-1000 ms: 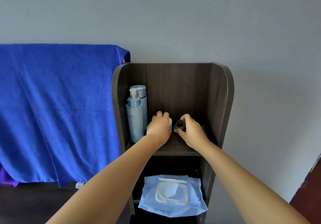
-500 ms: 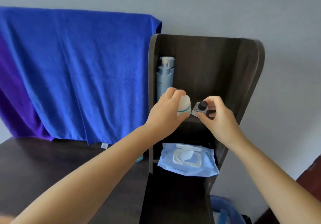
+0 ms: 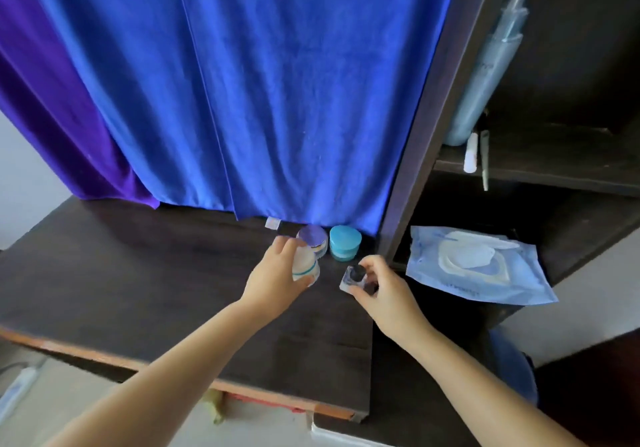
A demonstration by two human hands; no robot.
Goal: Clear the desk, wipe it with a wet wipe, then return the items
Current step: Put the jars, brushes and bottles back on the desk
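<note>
My left hand (image 3: 273, 282) grips a small white jar with a teal band (image 3: 304, 266) just above the dark desk (image 3: 138, 273). My right hand (image 3: 384, 294) holds a small clear bottle with a black cap (image 3: 353, 278) over the desk's right end. Behind them, at the back of the desk, stand a jar with a purple lid (image 3: 313, 238) and a teal jar (image 3: 344, 242). A blue wet wipe pack (image 3: 474, 263) lies on the lower shelf of the dark shelf unit (image 3: 426, 127) to the right.
A blue towel (image 3: 259, 82) and a purple cloth (image 3: 52, 107) hang down behind the desk. On the upper shelf stand a tall pale blue pump bottle (image 3: 485, 75) and two thin sticks (image 3: 476, 153). The desk's front edge (image 3: 173, 370) runs below my arms.
Both hands have carried the white jar and the small bottle from the upper shelf down and left to the desk. The view has swung down and left with them.
</note>
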